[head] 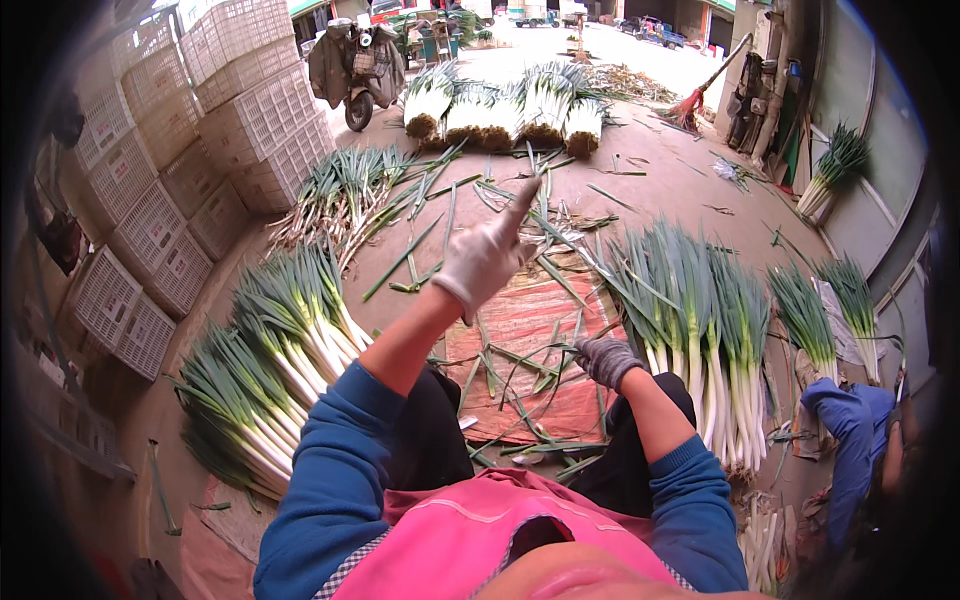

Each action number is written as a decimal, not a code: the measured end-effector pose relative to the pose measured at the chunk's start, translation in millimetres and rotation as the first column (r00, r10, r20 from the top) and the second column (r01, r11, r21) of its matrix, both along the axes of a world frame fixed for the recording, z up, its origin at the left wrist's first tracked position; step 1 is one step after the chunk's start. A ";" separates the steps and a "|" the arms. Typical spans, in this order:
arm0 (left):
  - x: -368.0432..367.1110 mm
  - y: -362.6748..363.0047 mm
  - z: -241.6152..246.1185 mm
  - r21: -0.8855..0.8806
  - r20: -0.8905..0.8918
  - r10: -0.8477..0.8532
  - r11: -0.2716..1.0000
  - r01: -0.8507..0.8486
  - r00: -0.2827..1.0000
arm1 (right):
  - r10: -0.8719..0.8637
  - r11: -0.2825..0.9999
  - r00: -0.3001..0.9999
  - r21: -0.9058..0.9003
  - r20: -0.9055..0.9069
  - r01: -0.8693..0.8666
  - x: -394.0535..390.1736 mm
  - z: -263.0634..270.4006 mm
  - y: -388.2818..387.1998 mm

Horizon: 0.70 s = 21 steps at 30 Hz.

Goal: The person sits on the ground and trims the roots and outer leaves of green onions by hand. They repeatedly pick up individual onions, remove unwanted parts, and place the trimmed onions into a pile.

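Observation:
My left hand [491, 251], in a pale knit glove, is raised with its index finger stretched forward; nothing shows in it. Lower and to the right, my right hand [609, 363], in a grey glove, has curled fingers near leaf scraps; whether it grips any is unclear. Beneath both lies a red woven sheet [517, 322] strewn with green leaf trimmings. Trimmed leeks with white stems [300, 345] lie in a pile on the left. More untrimmed-looking leeks [694, 330] lie just right of my right hand, their green tops pointing away.
Stacked white plastic crates [150, 225] line the left wall. Ahead are a rough leek pile [345, 187], large leek bundles with roots [491, 120] and a parked motor scooter [360, 71]. A person's blue-clad leg [851, 442] is at right, close to smaller leek bundles [802, 315].

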<state>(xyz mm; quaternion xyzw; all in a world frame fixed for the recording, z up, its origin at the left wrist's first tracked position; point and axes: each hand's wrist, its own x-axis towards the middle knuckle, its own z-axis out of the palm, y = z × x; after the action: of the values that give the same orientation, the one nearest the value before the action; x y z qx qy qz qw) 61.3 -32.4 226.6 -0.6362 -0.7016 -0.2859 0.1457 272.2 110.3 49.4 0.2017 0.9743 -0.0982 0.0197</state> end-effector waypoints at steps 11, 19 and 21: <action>41.2 -38.3 150.6 -0.019 0.878 -0.296 0.764 0.645 0.376 | 0.353 0.834 0.681 0.546 -0.642 0.083 20.8 221.3 -29.5; 80.0 -59.1 149.9 0.361 0.926 -0.289 0.491 0.793 -0.242 | 0.464 0.781 0.521 0.609 -0.716 0.141 -4.2 295.3 -65.0; 82.0 -62.2 147.5 0.347 0.926 -0.316 0.494 0.798 -0.207 | 0.490 0.785 0.466 0.605 -0.737 0.131 -7.3 290.5 -64.9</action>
<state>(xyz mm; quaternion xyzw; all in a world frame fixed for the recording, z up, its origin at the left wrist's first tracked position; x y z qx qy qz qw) 143.3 -94.7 374.1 -0.5574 -0.2708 -0.4995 -0.6054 264.9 45.5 340.0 0.0083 0.8411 0.1220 -0.5269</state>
